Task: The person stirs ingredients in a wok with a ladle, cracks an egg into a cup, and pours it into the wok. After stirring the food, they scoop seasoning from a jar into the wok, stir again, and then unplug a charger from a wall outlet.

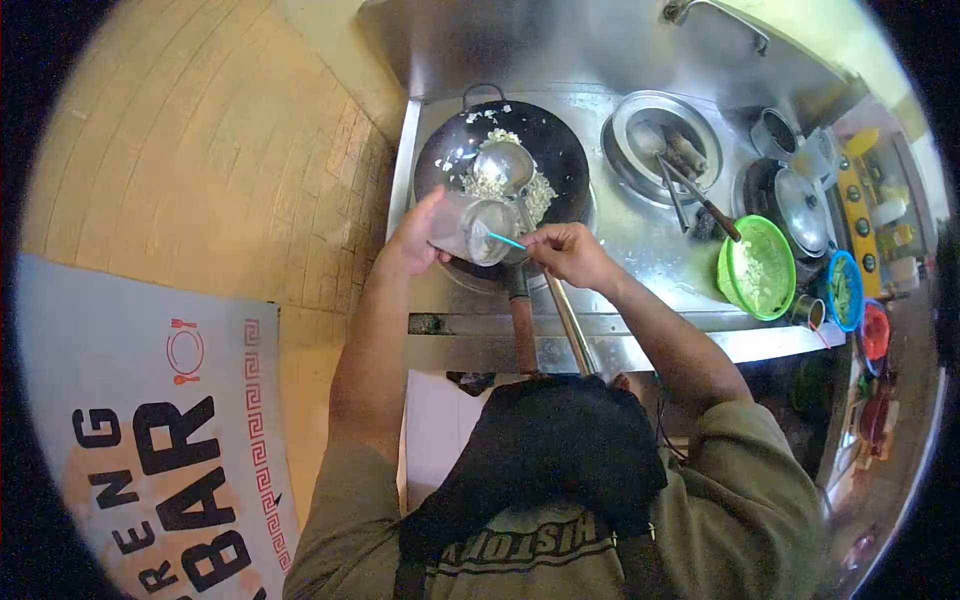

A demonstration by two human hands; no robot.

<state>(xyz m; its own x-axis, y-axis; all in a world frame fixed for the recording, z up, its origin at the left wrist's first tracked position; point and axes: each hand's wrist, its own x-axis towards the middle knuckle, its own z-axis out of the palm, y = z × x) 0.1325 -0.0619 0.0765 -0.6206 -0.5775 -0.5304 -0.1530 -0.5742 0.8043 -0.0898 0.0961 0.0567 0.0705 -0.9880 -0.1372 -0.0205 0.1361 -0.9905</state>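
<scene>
I note: green plastic basket (pixel 733 285) near blue basket (pixel 828 292); lidded pot (pixel 803 208) beyond them; faucet (pixel 735 20) at back wall; printed banner (pixel 150 400) far left.

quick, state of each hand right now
Left hand: closed around a clear cylindrical jar.
Right hand: closed, pinching a thin turquoise utensil handle.

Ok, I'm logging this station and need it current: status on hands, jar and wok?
Left hand holding clear jar tilted. Right hand pinching turquoise utensil, far end at jar. Ladle in wok, partly covering food.
</scene>
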